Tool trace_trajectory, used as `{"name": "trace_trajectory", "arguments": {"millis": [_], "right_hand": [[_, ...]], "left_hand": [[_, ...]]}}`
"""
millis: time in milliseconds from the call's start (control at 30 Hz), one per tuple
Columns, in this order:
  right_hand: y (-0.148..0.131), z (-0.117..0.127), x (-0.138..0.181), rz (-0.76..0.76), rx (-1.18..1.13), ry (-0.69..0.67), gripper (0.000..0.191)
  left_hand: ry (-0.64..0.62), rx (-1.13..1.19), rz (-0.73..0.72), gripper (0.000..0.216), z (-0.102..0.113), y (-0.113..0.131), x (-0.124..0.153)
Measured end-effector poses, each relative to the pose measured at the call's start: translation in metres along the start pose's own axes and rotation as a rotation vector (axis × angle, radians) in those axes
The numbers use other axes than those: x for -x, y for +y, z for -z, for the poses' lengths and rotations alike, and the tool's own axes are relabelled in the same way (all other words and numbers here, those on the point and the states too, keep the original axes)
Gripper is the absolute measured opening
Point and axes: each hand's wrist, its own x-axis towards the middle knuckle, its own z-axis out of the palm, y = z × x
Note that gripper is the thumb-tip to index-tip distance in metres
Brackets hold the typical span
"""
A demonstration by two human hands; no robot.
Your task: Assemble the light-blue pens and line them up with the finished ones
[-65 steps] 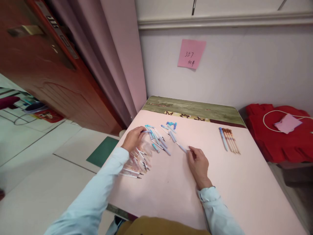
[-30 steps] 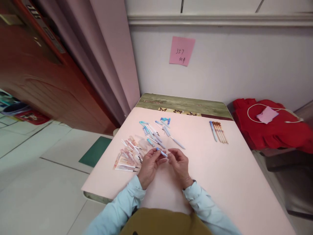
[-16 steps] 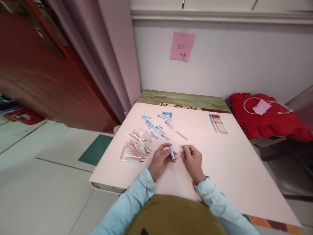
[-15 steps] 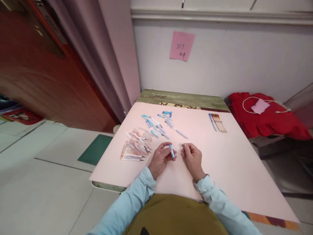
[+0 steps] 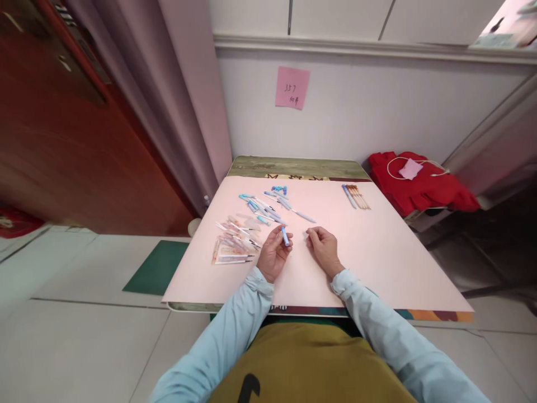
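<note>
Many pink pen parts (image 5: 237, 242) lie beside the left fingers (image 5: 275, 242) pinching a blue barrel (image 5: 285, 237); the right fingers (image 5: 315, 234) curl, contents unclear.

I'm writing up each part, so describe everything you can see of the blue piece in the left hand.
The blue piece is a short, slim tube, mid-blue, and looks like smooth plastic. Any small print on it is too small to read. It stands near upright, its top tilted slightly to the picture's left, held by the fingers of the left hand. The right hand is beside it without touching. Whether anything is inside cannot be told.
</note>
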Motion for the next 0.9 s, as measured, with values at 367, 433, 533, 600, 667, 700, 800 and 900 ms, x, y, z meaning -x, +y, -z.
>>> {"name": "trace_trajectory", "arguments": {"millis": [367,433,533,600,667,700,800,900], "right_hand": [[-0.002,0.001,0.000,-0.031,-0.069,-0.020,0.036],[-0.003,0.001,0.000,-0.055,-0.087,-0.037,0.035],[-0.005,0.001,0.000,-0.084,-0.085,-0.075,0.033],[-0.006,0.002,-0.001,-0.109,-0.103,-0.087,0.032],[-0.008,0.004,-0.003,-0.143,-0.162,-0.072,0.030],[-0.009,0.006,-0.005,-0.158,-0.199,-0.053,0.030],[-0.015,0.015,-0.018,-0.158,-0.240,0.026,0.029],[-0.024,0.024,-0.042,-0.101,-0.158,0.032,0.029]], "left_hand": [[0.015,-0.100,0.052,0.040,-0.004,0.001,0.000],[0.031,-0.120,0.075,0.039,-0.005,0.002,0.002],[0.051,-0.124,0.108,0.036,-0.010,0.002,0.003],[0.047,-0.086,0.124,0.034,-0.018,0.000,-0.004],[0.031,-0.018,0.142,0.033,-0.028,-0.003,-0.020],[0.022,0.020,0.156,0.031,-0.032,-0.006,-0.030],[-0.004,0.119,0.194,0.026,-0.042,-0.015,-0.061],[-0.024,0.140,0.185,0.026,-0.042,-0.024,-0.078]]}}
